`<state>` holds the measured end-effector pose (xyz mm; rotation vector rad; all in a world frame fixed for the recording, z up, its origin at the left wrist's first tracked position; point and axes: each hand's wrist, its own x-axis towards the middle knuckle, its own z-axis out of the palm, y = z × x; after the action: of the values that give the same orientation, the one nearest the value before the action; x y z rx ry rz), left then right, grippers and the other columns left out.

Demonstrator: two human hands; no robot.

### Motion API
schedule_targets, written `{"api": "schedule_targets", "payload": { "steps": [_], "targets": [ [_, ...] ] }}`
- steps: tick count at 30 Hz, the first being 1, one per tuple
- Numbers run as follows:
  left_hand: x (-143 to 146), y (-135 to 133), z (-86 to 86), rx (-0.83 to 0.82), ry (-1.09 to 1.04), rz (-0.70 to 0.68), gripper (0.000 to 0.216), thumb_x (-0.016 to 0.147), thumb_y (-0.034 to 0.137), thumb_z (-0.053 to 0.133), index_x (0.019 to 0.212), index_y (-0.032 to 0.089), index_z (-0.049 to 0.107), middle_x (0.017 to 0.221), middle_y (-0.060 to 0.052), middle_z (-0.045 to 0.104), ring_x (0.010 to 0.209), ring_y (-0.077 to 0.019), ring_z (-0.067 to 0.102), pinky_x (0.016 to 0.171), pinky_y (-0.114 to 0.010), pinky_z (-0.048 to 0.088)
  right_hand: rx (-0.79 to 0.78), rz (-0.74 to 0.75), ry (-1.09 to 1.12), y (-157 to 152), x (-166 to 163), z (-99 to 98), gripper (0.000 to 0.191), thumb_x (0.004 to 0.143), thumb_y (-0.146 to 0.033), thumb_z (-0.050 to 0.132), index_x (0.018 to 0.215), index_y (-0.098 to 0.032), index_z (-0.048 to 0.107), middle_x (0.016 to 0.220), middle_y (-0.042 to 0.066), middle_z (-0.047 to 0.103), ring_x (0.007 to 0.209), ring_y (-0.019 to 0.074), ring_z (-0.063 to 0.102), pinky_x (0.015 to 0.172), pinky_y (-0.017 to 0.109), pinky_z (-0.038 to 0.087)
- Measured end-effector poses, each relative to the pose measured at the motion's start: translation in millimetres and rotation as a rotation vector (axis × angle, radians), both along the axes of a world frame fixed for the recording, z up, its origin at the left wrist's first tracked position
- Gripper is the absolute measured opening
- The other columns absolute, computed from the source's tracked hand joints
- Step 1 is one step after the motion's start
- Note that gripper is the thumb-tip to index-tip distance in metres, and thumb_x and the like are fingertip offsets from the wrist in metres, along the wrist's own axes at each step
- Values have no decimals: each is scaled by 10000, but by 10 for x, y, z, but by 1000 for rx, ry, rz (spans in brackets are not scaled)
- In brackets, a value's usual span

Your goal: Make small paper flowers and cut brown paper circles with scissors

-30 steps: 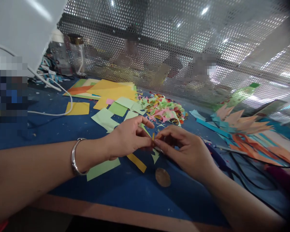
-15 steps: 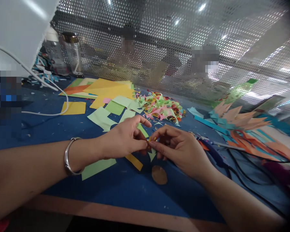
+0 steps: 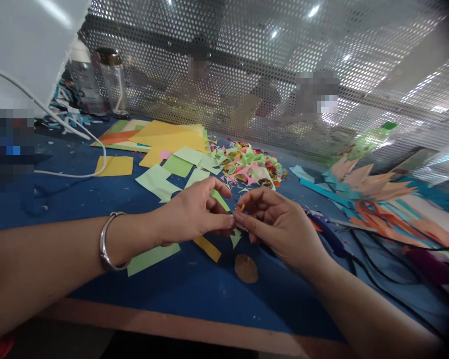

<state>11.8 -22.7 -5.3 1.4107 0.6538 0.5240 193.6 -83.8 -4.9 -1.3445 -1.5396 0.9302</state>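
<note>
Both hands pinch a tiny orange paper scrap (image 3: 241, 208).
Left hand (image 3: 194, 212) and right hand (image 3: 280, 227) clamped fingertip to fingertip, seemingly on it, above the blue worktop (image 3: 194, 289).

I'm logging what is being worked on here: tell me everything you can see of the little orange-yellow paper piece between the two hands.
The paper piece is a tiny orange-yellow scrap, thin like the coloured craft paper lying around it. Only a sliver shows, so its full shape is hidden. It is held just above the blue mat, pinched from both sides by the left hand and the right hand, whose fingers meet over it.
</note>
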Motion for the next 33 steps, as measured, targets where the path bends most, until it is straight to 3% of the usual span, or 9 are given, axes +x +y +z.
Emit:
{"api": "schedule_targets", "payload": {
  "steps": [9, 15, 22, 33],
  "targets": [
    [0, 27, -31, 77, -26, 32, 393, 751, 48, 703, 1000, 203, 442, 675, 34, 666, 666, -137, 664, 673, -280, 509, 1, -33, 1, -5, -14, -9, 303, 767, -400, 787, 914, -193, 621, 755, -21, 623, 453, 58, 533, 410, 193, 446],
    [-7, 16, -5, 24, -38, 62, 380, 755, 24, 695, 982, 193, 441, 670, 37, 661, 656, -118, 650, 664, -259, 502, 9, -53, -72, -25, -3, 18, 252, 800, -404, 743, 871, -187, 635, 611, -41, 586, 409, 70, 526, 378, 199, 397],
    [-6, 13, 9, -20, -39, 84, 282, 811, 101, 704, 958, 175, 475, 646, 15, 680, 650, -127, 680, 622, -243, 530, 39, -35, -93, -35, 7, 27, 194, 829, -361, 725, 861, -182, 657, 619, -39, 595, 415, 61, 532, 390, 189, 395],
    [7, 24, 25, -87, -57, 117, 253, 805, 52, 702, 912, 161, 500, 636, 8, 691, 644, -130, 708, 584, -217, 549, 39, -14, -75, -34, 23, -15, 183, 822, -354, 743, 859, -185, 683, 644, -36, 596, 451, 66, 538, 431, 198, 426]
  ]
}}
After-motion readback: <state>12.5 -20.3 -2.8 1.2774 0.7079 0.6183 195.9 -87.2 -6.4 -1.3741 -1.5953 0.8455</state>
